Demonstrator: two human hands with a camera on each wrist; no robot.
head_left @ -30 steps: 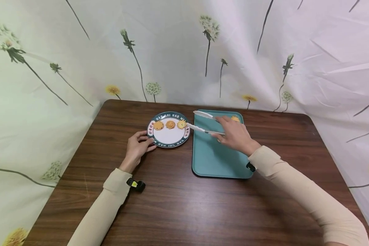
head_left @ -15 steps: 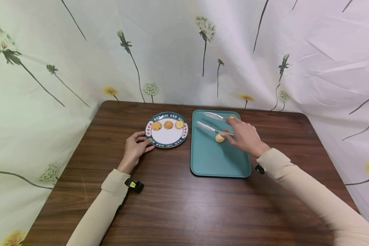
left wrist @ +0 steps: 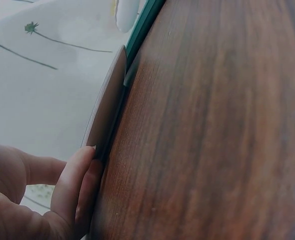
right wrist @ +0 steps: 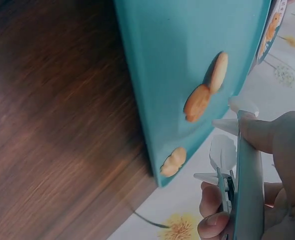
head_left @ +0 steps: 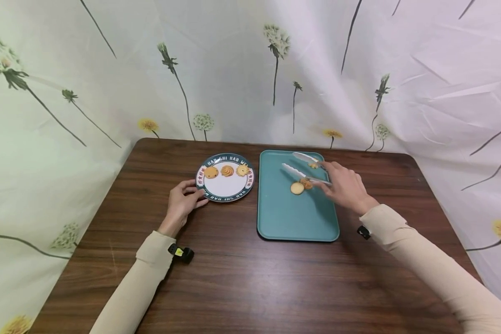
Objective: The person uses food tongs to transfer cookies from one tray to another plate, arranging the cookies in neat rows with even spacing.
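Observation:
My left hand holds the left rim of a round plate with a dark green patterned border. In a row on the plate lie a round brown cookie, a swirled cookie and a pale flower-shaped cookie. Over the green tray, my right hand grips white-tipped tongs, their arms spread with nothing between the tips. Beneath them on the tray are a pale round cookie, a browner cookie touching it, and a flower-shaped cookie near the far right corner.
The plate and tray stand side by side toward the back of a dark wooden table, a narrow gap between them. A white cloth printed with dandelions hangs behind the table's far edge.
My right hand has carried the tongs rightward from the plate's right rim to above the tray. The tray's cookies now show more fully. My left hand stays on the plate.

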